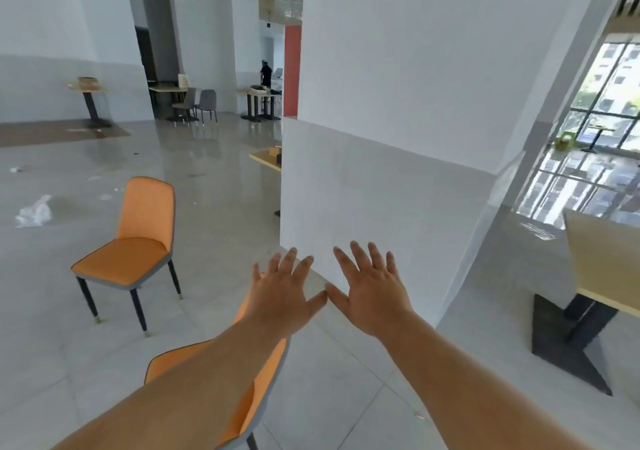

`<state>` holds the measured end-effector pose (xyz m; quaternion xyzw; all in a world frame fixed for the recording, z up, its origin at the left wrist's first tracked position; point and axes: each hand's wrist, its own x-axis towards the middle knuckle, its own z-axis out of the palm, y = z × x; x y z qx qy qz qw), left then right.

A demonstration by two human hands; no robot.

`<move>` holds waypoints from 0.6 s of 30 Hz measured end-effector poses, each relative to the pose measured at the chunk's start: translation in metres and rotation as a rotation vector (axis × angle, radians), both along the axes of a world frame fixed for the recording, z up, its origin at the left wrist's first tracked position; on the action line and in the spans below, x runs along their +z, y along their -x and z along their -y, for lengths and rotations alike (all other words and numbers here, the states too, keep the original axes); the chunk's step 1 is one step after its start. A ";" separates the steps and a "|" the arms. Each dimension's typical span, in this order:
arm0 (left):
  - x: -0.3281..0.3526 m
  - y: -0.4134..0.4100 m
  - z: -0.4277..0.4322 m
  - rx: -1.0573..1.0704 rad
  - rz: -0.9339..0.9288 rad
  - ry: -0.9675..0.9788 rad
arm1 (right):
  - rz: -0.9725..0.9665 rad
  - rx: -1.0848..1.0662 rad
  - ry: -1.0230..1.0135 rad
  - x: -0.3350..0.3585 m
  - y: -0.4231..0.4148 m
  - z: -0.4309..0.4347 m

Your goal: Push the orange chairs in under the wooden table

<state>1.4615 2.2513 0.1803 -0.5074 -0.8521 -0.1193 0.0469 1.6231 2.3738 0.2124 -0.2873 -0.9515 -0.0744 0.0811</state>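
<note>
One orange chair (138,242) with black legs stands free on the tiled floor at the left, its seat facing left and towards me. A second orange chair (242,411) is close below me, largely covered by my left forearm. The wooden table (602,262) with a black base stands at the right edge, well apart from both chairs. My left hand (280,297) and my right hand (372,290) are stretched out side by side in mid-air, fingers spread, thumbs nearly touching, holding nothing.
A large white pillar (398,138) rises straight ahead between the chairs and the table. Another wooden tabletop (266,159) pokes out behind it. Plastic litter (33,212) lies on the floor at left. Grey chairs, further tables and a person stand far back.
</note>
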 end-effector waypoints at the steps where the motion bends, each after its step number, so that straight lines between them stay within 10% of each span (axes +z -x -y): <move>1: -0.008 0.012 -0.019 0.011 0.015 -0.002 | 0.015 0.010 -0.005 -0.005 0.012 -0.020; 18: -0.054 0.182 -0.283 0.229 0.099 0.071 | 0.085 0.192 0.055 -0.036 0.205 -0.325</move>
